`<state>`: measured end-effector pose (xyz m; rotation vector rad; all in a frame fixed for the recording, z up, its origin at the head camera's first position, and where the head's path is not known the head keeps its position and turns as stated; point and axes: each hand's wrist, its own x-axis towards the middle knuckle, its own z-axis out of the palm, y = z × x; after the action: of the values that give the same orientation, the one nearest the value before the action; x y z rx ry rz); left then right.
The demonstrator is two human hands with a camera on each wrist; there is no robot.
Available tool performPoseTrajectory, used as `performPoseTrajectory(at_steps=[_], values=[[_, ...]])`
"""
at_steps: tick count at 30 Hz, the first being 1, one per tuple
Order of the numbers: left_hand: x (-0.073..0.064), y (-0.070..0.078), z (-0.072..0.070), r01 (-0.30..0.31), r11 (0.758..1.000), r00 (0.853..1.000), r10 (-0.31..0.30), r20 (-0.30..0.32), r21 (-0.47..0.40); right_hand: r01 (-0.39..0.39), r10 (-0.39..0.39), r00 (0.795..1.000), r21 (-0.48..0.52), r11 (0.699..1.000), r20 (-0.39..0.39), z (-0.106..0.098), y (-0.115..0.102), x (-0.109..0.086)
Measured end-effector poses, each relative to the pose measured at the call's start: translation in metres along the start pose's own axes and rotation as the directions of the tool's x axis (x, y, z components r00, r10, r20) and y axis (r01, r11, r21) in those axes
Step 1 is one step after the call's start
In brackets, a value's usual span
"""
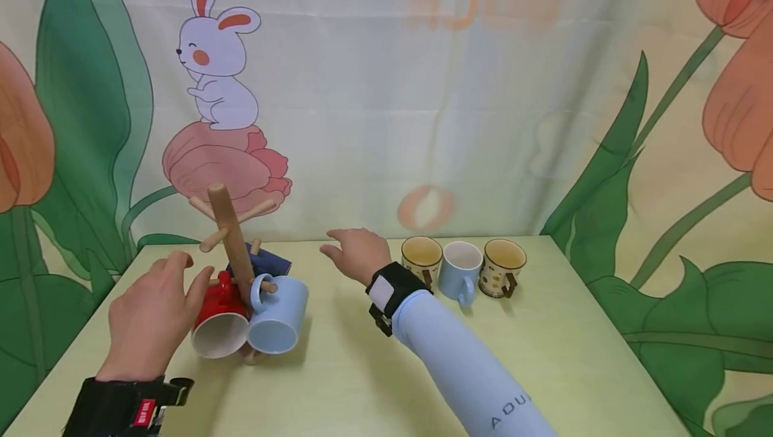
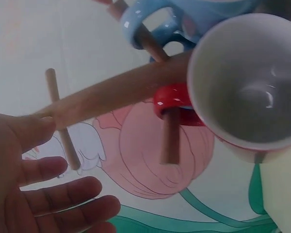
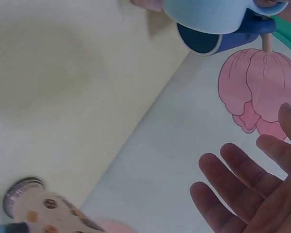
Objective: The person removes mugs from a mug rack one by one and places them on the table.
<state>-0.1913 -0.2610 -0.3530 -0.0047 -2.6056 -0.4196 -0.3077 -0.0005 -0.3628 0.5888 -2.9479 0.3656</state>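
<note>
A wooden mug tree (image 1: 232,246) stands at the left of the table. From its lower pegs hang a red mug (image 1: 220,307) with a white inside, a light blue mug (image 1: 288,309) and a dark blue mug (image 1: 272,263), partly hidden behind the post. My left hand (image 1: 147,316) is beside the red mug, fingers spread and holding nothing; in the left wrist view its thumb overlaps the top of the post (image 2: 111,94). Between the tree and the mugs at the right, my right hand (image 1: 362,254) reaches over the table, empty, its fingers extended.
At the back right, a patterned mug (image 1: 421,254), a light blue mug (image 1: 459,274) and another patterned mug (image 1: 502,269) stand upright in a row. The upper pegs (image 1: 256,211) of the tree carry nothing. A printed curtain (image 1: 362,121) hangs behind the table (image 1: 507,370).
</note>
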Motion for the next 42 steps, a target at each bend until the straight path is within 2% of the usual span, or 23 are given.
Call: performPoseTrajectory(at_steps=[9,16,23,28,31,36,42], values=[[-0.014,-0.023,0.011,0.043,0.999,0.999,-0.044,0.028,0.011,-0.009,0.011,1.0,0.077,0.997,-0.028,0.032,0.035,-0.047],[-0.028,-0.041,0.027,0.067,0.998,0.991,-0.069,0.115,0.02,-0.041,0.045,0.997,0.059,0.997,-0.066,0.056,0.057,-0.089],[-0.037,-0.058,0.044,-0.008,1.0,0.987,0.006,0.158,0.01,-0.113,0.115,0.993,0.036,0.993,-0.037,0.06,0.071,-0.125],[-0.042,-0.068,0.056,-0.091,0.996,0.983,0.092,0.156,-0.012,-0.135,0.135,0.991,0.008,0.991,-0.018,0.059,0.077,-0.142],[-0.044,-0.073,0.061,-0.123,0.992,0.974,0.121,0.191,-0.001,-0.148,0.148,0.989,0.005,0.989,0.002,0.059,0.079,-0.149],[-0.044,-0.074,0.069,-0.16,0.986,0.949,0.143,0.282,0.039,-0.167,0.166,0.984,0.008,0.986,0.069,0.055,0.082,-0.154],[-0.043,-0.074,0.077,-0.22,0.974,0.936,0.193,0.294,0.06,-0.166,0.161,0.98,0.029,0.986,0.117,0.052,0.08,-0.155]])
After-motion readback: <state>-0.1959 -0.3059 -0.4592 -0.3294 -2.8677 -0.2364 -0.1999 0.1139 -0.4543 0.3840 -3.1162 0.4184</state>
